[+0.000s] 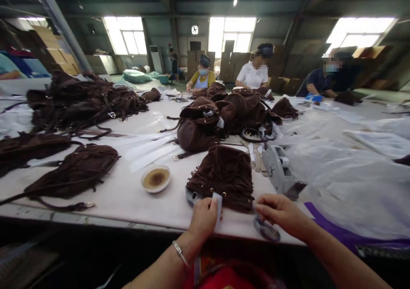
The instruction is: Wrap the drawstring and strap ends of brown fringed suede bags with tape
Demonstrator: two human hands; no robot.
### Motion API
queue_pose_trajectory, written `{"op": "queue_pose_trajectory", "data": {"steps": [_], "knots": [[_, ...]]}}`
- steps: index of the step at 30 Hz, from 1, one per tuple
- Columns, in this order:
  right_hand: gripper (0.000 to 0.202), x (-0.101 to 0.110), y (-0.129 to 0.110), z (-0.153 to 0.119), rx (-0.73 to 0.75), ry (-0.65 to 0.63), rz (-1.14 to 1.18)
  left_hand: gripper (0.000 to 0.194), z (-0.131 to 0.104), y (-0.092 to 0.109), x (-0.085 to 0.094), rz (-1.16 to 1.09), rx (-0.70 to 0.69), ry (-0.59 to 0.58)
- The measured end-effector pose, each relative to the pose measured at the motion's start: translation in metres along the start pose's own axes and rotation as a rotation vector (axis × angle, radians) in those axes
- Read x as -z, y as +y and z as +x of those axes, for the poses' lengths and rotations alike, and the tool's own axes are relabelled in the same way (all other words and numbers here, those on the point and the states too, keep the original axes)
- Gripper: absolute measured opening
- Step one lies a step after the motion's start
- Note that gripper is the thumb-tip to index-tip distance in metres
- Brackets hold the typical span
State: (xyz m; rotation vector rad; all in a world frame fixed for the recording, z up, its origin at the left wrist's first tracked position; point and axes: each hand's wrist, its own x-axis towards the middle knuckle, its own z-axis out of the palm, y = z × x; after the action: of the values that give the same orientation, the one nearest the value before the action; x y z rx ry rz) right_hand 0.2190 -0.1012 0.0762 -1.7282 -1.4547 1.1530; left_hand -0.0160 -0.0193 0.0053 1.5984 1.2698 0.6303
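Observation:
A dark brown fringed bag (224, 173) lies on the white table in front of me, with small gold-coloured eyelets along its near edge. My left hand (204, 216) is closed at that edge and pinches a pale, flat strip (218, 205) between thumb and fingers. To the right of the bag, my right hand (277, 210) is closed, fingertips together, just above a round, clear, ring-like thing (267, 229), perhaps a tape roll. Whether the fingers touch it or hold something small cannot be made out. A grey tape dispenser (282, 171) stands beyond this hand.
A shallow white dish (155, 179) with brownish contents sits left of the bag. Brown bags are heaped in the middle (224, 114) and at left (83, 97). Clear plastic sheeting (355, 182) covers the right side. Several people (254, 69) work across the table.

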Motion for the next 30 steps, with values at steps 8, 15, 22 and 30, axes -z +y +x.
{"op": "queue_pose_trajectory", "data": {"steps": [8,15,22,30], "knots": [[0.018,-0.085,-0.045,0.076,-0.049,-0.174,0.074,0.04,-0.009,0.008,0.007,0.235,-0.137,0.066],[0.014,-0.086,-0.054,0.092,-0.229,-0.106,-0.172,0.034,-0.007,0.003,0.005,0.333,-0.156,0.039],[0.011,-0.094,-0.063,0.094,-0.236,-0.018,-0.333,0.024,-0.013,-0.001,0.004,0.254,-0.153,0.11],[0.015,-0.091,-0.058,0.096,-0.21,-0.016,-0.374,0.026,-0.013,-0.012,-0.001,0.291,-0.239,0.131]]}}
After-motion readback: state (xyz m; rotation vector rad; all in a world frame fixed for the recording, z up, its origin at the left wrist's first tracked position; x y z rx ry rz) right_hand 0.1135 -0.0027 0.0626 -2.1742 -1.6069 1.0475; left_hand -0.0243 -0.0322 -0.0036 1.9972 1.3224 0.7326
